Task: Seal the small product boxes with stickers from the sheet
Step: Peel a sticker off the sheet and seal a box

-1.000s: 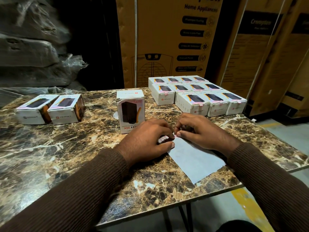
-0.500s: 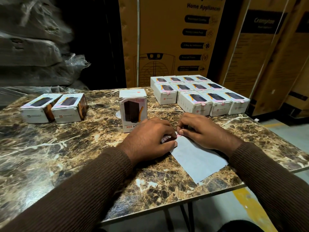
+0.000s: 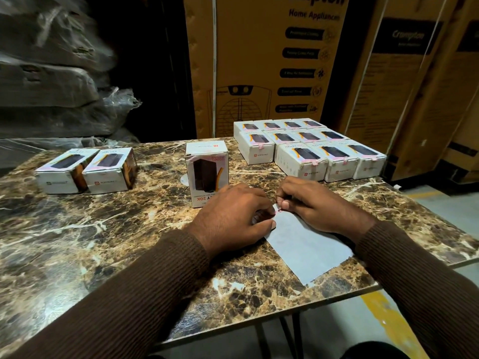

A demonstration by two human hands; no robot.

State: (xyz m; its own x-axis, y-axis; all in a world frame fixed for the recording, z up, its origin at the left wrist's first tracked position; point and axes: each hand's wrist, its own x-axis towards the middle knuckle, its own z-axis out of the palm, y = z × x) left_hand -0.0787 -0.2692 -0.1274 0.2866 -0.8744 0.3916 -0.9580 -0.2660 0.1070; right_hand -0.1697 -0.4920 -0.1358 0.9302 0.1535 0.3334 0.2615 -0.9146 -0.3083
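Sticker sheet: lower right of centre, left hand pressing its top corner, right hand pinching a small pink sticker at its edge. Sealed boxes: eleven, upper right. Likely unsealed: upright box at centre, two boxes at left.

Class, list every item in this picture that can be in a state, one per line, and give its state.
Sticker sheet: flat on the table, far end under both hands.
Left hand: presses the sheet down.
Right hand: pinches a pink sticker at the sheet's end.
Upright box: stands on end, behind the left hand.
Two boxes at left: lying flat, side by side.
Grouped boxes at right: lying in rows, front ones show pink stickers.
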